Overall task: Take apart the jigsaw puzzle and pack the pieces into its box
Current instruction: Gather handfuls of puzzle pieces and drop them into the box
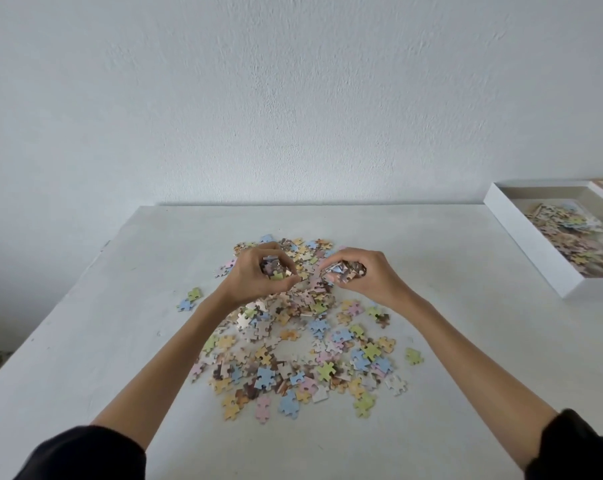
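Head view, white table [120, 306] against a pale wall. Left of centre, two stray pieces [190, 299] lie apart from the main heap. The left hand [262, 271] is curled around a small handful of pieces [271, 268], held just above the far part of the loose pile [293, 341]. The pile spreads from mid-frame toward the lower centre, fully separated, with no joined section visible. Just beside it, the right hand [358, 275] likewise grips its own clutch of pieces [343, 270], the fingertips of the two hands nearly meeting over the heap.

The box [528, 244] sits at the right edge of the frame, well apart from both hands and partly cut off, with a layer of pieces inside [570, 230]. Its long axis runs from upper left to lower right. The open tray lies to the right of and slightly above both grips, so the right hand is the nearer. The left hand's load would likely have to cross the whole pile to reach it.
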{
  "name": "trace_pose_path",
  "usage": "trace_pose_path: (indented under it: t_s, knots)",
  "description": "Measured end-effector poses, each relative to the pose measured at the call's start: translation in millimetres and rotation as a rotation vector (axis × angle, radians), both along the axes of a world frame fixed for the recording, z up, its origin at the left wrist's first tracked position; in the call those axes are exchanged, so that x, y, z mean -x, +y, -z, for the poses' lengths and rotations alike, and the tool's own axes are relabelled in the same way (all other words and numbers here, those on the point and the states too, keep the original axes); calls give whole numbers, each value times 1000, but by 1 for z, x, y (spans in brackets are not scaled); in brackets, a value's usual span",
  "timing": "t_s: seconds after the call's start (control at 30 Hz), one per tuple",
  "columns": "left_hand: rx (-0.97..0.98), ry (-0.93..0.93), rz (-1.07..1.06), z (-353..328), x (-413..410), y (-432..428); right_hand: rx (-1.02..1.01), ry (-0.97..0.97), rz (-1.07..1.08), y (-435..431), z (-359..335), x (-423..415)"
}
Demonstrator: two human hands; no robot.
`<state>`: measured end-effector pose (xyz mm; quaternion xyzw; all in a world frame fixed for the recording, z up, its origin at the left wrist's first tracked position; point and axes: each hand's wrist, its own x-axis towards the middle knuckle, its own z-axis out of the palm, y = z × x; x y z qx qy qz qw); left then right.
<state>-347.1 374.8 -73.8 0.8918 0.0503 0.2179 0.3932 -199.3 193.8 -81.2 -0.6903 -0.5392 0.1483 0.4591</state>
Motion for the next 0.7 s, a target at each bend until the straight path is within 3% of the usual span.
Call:
trace_pose_path:
  t_s: [0.37,0.7]
  knots:
    - [-2,-29,31,-27,-21,-31,-39,-7,17,-29,-33,-19]
    - [-14,-55,82,-53,-91,-95,-56,3,83,-93,-57,-79]
